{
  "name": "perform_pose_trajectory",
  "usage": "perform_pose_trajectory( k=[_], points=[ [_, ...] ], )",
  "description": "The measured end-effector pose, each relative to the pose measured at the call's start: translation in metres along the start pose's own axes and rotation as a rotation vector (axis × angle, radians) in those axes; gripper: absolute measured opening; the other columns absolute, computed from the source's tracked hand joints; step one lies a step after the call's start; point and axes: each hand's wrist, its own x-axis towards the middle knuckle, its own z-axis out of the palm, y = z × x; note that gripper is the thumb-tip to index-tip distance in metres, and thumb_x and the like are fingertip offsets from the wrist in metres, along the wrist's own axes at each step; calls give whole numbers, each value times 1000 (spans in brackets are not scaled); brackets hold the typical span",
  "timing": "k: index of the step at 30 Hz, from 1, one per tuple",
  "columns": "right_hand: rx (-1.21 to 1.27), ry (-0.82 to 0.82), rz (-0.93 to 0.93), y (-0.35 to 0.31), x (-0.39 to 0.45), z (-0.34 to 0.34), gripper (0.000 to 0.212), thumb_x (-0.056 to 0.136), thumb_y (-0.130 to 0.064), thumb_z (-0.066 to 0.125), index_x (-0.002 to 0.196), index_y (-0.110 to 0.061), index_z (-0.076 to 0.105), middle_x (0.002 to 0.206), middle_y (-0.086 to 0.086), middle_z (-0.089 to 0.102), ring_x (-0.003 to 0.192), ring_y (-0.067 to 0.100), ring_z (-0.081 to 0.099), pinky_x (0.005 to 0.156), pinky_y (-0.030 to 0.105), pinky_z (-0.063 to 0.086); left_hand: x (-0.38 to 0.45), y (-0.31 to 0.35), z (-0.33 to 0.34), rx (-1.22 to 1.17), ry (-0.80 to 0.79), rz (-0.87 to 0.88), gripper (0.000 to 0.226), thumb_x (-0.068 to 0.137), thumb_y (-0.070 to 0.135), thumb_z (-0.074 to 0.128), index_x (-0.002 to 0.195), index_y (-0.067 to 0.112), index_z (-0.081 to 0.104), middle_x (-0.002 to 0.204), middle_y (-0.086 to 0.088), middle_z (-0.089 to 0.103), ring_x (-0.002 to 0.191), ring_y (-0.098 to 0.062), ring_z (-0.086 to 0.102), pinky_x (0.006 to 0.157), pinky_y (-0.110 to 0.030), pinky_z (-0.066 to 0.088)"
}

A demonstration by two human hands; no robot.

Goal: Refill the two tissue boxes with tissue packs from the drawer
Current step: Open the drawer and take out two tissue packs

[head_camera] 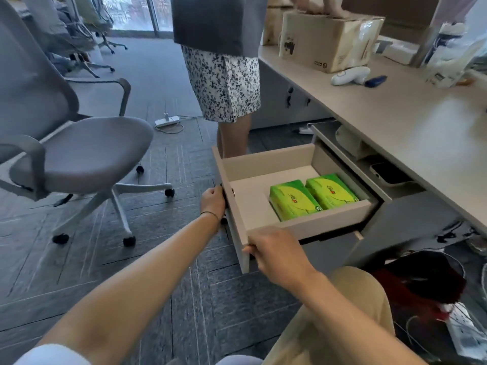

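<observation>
The beige drawer (266, 164) under the desk stands pulled out. Two green tissue packs lie side by side at its right end, the nearer one (292, 202) and the farther one (331, 191). My left hand (213, 202) grips the outer face of the drawer front near its handle. My right hand (274, 250) holds the near bottom corner of the drawer front, fingers curled around the edge. No tissue box is clearly recognisable in view.
A second person in patterned shorts (224, 83) stands just beyond the drawer. A grey office chair (76, 154) sits on the left. The desk (411, 122) carries a cardboard box (329, 40) and a white device (350, 75). A dark bag (421, 280) and cables lie at lower right.
</observation>
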Motion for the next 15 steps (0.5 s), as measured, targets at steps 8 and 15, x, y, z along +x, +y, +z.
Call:
perform_pose_trajectory(
  k=[8,15],
  points=[
    [45,-23,-31,3,-1,-2,36,96,-35,58,68,-16,46,67,2,57,64,26,53,53,35,27,-7,9,-8,-10,-29,-60,28,76,37,45,71,12,55,69,-13,55,57,-22,49,51,-28,37],
    [59,-2,103,37,11,-42,55,89,-73,39,72,-26,61,66,-9,61,65,13,55,60,36,45,-27,64,-19,191,193,290,25,92,14,44,110,19,61,100,-7,66,91,-26,64,76,-35,53]
  ],
)
